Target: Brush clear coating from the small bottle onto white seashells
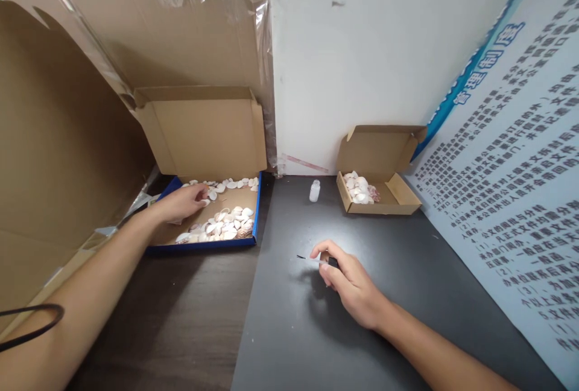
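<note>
My right hand [346,279] is closed round a small brush with a black cap, thin pale stem and dark bristles [333,262]; it's held above the smooth dark grey tabletop [280,324], bristles pointing left. My left hand [183,203] is inside a shallow brown cardboard box with blue outer sides [258,210], fingers curled by the shells; can't tell if they're gripping one. White and tan seashells [228,224] are heaped along the box's near side, more line the far side. Lid's up.

Small whitish open-necked bottle [314,192] stands upright on the grey top, no readable label. Right of it, a smaller plain brown cardboard box [383,209], lid raised, with pale shells [357,189] in its left part.

Writing: pale blue printed poster [497,198] at right, heading 管理制度 in outlined characters on a blue band; dense Chinese lines below, items (1), (2), (3), mostly too skewed to read.
</note>
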A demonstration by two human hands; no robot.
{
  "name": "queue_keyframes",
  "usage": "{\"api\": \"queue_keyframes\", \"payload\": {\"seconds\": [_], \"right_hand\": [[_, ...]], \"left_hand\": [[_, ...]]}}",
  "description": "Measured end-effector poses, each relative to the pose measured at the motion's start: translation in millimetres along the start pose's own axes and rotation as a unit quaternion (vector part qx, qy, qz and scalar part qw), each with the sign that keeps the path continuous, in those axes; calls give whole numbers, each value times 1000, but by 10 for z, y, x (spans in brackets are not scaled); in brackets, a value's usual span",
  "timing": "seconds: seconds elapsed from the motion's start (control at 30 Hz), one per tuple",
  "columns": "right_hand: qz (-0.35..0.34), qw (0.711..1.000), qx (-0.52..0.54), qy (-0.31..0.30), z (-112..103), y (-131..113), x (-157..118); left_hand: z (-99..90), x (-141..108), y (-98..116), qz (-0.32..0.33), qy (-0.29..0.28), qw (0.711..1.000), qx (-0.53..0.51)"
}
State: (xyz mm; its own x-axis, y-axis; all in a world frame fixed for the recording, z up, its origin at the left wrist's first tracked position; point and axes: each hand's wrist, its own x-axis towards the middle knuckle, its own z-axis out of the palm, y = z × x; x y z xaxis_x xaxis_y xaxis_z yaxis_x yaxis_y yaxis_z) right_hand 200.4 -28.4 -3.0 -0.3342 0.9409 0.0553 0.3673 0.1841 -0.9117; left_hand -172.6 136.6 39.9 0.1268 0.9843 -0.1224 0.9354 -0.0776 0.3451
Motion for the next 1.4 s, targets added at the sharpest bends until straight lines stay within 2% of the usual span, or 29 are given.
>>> {"api": "queue_keyframes", "payload": {"seconds": [0.3,0.53,0.63,0.7,0.83,0.9,0.97,1.1,1.23,1.4], "right_hand": [[-8,1000,-2,-5,-21,-31,-12],[-12,1000,0,2,-14,-21,-15],[-12,1000,3,1,-13,-15,-14],[-15,1000,2,3,-13,-14,-11],[-17,1000,-4,10,-7,-23,-4],[-18,1000,-10,18,-4,-29,-2],[-21,999,-9,33,-7,-33,0],[-28,996,7,89,-51,-34,9],[-34,989,17,145,-117,-31,29],[-39,989,21,141,-139,-29,45]], "left_hand": [[-14,-47,100,-3,-6,1000,19],[-44,-83,183,26,5,1000,-3],[-71,-147,306,42,16,999,-28],[-104,-194,431,72,20,993,-94],[-126,-236,828,144,-14,971,-192],[-60,-205,1110,182,-26,969,-167],[72,-131,1420,194,-36,970,-143],[436,109,1930,178,-19,980,-84],[697,354,2135,155,-48,986,-45],[847,490,2242,189,-80,978,-39]]}}
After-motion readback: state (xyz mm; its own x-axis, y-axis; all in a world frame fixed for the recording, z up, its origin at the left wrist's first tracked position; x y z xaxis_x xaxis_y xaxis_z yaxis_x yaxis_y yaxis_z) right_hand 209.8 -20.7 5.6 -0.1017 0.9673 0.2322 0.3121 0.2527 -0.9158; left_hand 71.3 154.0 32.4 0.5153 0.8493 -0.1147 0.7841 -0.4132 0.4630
